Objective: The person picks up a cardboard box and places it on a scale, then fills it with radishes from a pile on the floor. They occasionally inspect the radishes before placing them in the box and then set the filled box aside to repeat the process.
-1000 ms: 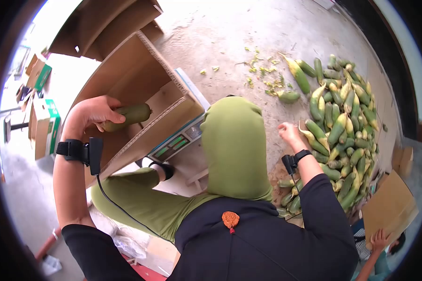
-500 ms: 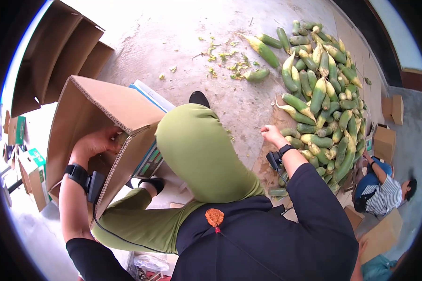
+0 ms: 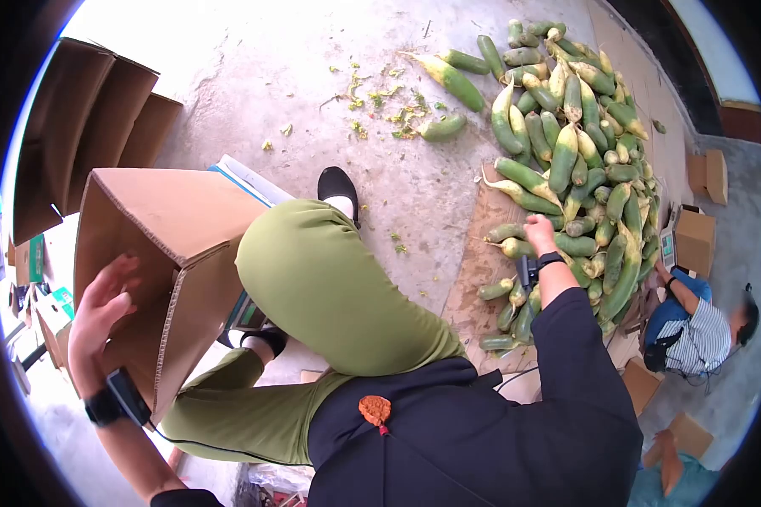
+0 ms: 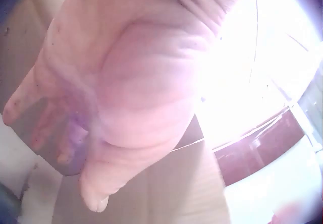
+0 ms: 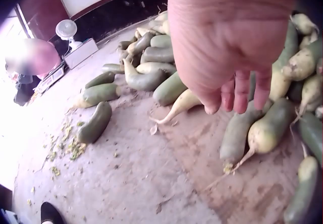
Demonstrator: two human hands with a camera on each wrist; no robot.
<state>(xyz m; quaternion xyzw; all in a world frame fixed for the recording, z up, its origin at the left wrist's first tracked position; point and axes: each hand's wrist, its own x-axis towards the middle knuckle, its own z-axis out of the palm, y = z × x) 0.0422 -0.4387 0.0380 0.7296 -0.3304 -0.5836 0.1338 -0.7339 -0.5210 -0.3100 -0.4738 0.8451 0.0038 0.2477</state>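
Note:
My left hand (image 3: 101, 308) is at the mouth of a tall cardboard box (image 3: 182, 207), with nothing in its grip. In the left wrist view its fingers (image 4: 93, 183) are spread and the palm is bare. The box's bottom is hidden in the head view. On the right, my right hand (image 3: 541, 235) hangs over the near edge of a heap of green radishes (image 3: 565, 160). The right wrist view shows its fingers bent loosely downward, just above a green radish (image 5: 239, 133) and a paler-tipped radish (image 5: 267, 130) beside it.
Flattened cardboard (image 3: 482, 253) lies under the heap. Leaf scraps (image 3: 389, 101) and a few stray radishes (image 3: 444, 128) are on the concrete floor. More cardboard boxes (image 3: 76, 127) stand at far left. A person in a striped shirt (image 3: 698, 334) sits at right.
The green radish in my left hand went down into the box; that hand is now back out, without it. My right hand moved over the heap's edge. The head view turned rightward.

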